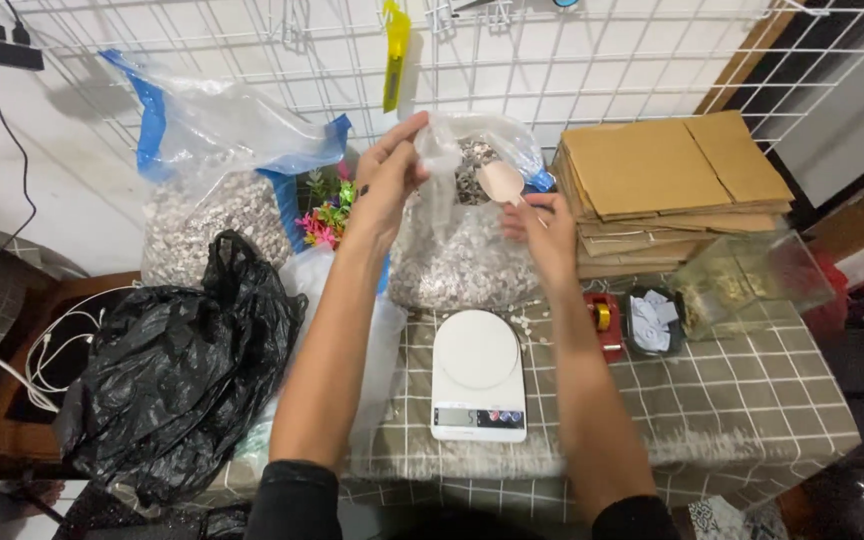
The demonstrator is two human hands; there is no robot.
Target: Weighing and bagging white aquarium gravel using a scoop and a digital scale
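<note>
My left hand [389, 172] grips the open rim of a clear plastic bag [462, 255] full of small pale pebbles, holding it up. My right hand [542, 228] holds a wooden spoon [501, 182] at the bag's mouth, its bowl turned toward me. In front of the bag, a white kitchen scale [477, 372] sits on the checked tablecloth [732, 400] with nothing on its platform.
A larger clear bag of pebbles [214, 205] stands at the back left, with a black plastic bag [177, 375] before it. Flattened cardboard [667, 180] is stacked at the right, beside a clear container [742, 282], a red tape dispenser [604, 322] and a small black tray [652, 320]. A wire grid [572, 60] covers the wall.
</note>
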